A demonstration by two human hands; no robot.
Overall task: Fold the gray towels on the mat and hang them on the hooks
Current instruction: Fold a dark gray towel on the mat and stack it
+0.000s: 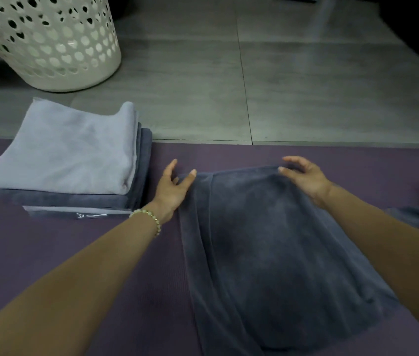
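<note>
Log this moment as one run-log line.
towel: dark gray, spread on mat | left hand: open at its far-left corner | right hand: open at far-right corner | folded stack: left

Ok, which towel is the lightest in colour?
The pale gray towel topping the folded stack on the left; the spread towel beside it is dark gray.
</note>
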